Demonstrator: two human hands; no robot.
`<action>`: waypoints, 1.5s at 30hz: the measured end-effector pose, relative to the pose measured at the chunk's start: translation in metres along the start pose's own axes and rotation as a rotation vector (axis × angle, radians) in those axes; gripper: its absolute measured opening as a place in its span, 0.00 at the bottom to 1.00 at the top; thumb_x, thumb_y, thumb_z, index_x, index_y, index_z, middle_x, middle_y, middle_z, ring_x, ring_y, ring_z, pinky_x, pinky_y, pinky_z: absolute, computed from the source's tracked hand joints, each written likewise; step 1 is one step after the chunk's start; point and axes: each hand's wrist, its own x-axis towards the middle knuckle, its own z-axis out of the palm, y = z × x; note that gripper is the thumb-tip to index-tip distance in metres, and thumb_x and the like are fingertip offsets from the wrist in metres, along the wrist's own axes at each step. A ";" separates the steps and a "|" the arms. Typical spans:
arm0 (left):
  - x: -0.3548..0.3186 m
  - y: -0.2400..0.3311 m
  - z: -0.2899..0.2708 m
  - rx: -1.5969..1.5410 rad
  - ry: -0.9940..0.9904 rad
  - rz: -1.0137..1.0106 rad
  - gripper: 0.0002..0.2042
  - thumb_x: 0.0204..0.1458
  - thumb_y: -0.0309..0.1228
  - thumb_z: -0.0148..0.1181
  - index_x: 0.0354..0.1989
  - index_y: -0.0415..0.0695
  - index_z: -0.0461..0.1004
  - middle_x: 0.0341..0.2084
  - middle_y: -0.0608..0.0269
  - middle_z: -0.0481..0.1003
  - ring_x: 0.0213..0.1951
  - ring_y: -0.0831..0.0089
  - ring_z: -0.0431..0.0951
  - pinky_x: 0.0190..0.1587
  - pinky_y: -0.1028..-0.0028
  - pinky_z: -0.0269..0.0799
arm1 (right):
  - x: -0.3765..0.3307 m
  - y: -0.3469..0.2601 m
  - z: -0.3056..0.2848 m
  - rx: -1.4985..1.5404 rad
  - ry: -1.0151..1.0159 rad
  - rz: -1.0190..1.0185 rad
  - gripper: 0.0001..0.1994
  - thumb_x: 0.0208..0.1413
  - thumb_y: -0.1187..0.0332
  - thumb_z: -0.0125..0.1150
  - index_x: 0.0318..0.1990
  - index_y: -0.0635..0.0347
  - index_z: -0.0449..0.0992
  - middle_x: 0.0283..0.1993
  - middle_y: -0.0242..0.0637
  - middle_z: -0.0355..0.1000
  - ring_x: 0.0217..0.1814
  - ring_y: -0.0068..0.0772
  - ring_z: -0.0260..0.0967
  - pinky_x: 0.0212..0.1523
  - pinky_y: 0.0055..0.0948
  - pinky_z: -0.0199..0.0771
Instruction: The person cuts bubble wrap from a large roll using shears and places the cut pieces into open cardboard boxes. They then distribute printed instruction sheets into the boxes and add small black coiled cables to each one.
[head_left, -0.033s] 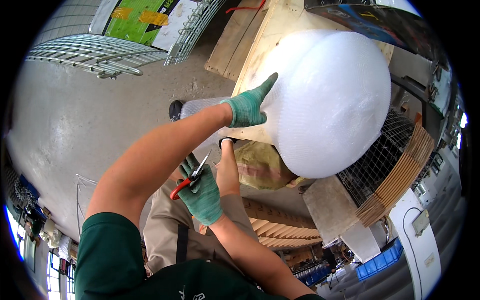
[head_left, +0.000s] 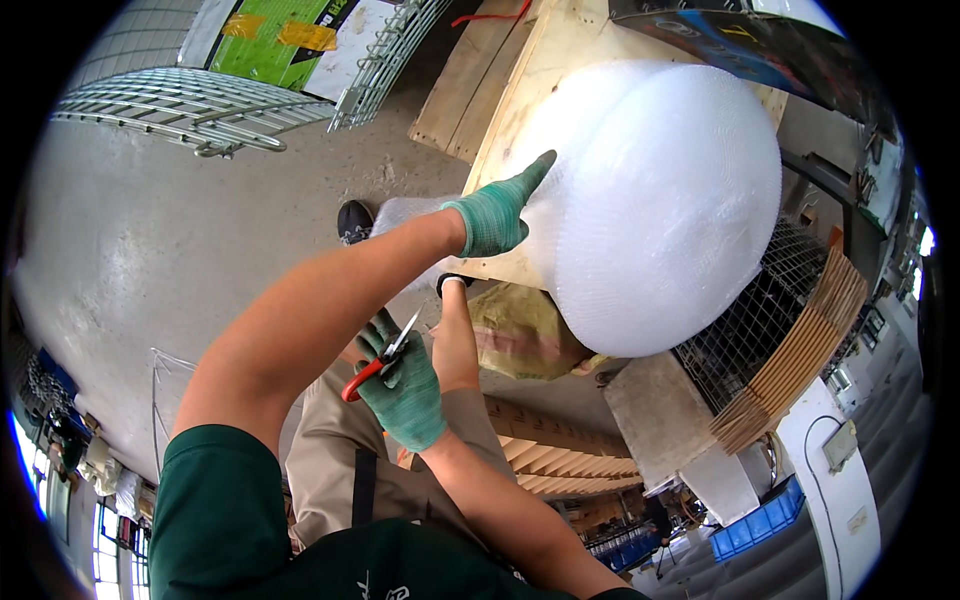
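Observation:
My left hand (head_left: 490, 222), in a green knit glove, is at the near left side of a large rounded bundle of bubble wrap (head_left: 670, 200). Its thumb and fingers spread in a V around wrap that narrows toward the palm; the fingers' undersides are hidden. More bubble wrap trails behind my left forearm to the floor. Lower down, close to my body, my right hand (head_left: 408, 400) wears a matching glove and holds scissors (head_left: 370, 375) with red handles across the palm. Their metal blades point up and away from the bundle.
A pale wooden board (head_left: 500, 265) supports the bundle. Beneath its near edge lies a yellowish woven sack (head_left: 525, 335). Wire mesh cages (head_left: 200, 110) stand at far left, one beside a green box. Flat cardboard (head_left: 790, 360) leans on dark mesh at right. My shoes (head_left: 355, 222) are on the concrete floor.
Hands and scissors stay almost in place. The bubble wrap trailing behind my left forearm has shifted slightly, showing more of the shoe.

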 end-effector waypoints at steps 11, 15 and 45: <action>-0.078 -0.045 -0.007 0.413 0.190 0.209 0.41 0.52 0.23 0.61 0.76 0.45 0.52 0.72 0.42 0.59 0.70 0.43 0.64 0.70 0.57 0.65 | -0.032 -0.112 -0.154 -0.303 -0.105 0.412 0.28 0.67 0.61 0.62 0.70 0.60 0.63 0.31 0.30 0.70 0.29 0.21 0.68 0.29 0.21 0.71; -0.106 -0.060 -0.003 0.480 0.178 0.193 0.39 0.53 0.24 0.60 0.76 0.46 0.53 0.72 0.43 0.60 0.69 0.44 0.65 0.70 0.57 0.64 | 0.012 -0.172 -0.144 -0.614 -0.087 0.597 0.28 0.70 0.55 0.57 0.69 0.63 0.65 0.31 0.30 0.70 0.29 0.22 0.68 0.30 0.26 0.73; -0.125 -0.089 0.056 0.367 0.381 0.241 0.36 0.54 0.17 0.50 0.75 0.54 0.57 0.74 0.54 0.59 0.70 0.48 0.64 0.72 0.58 0.63 | 0.138 -0.205 -0.082 -1.106 -0.061 1.195 0.23 0.65 0.50 0.60 0.53 0.63 0.74 0.35 0.50 0.78 0.26 0.36 0.74 0.29 0.42 0.83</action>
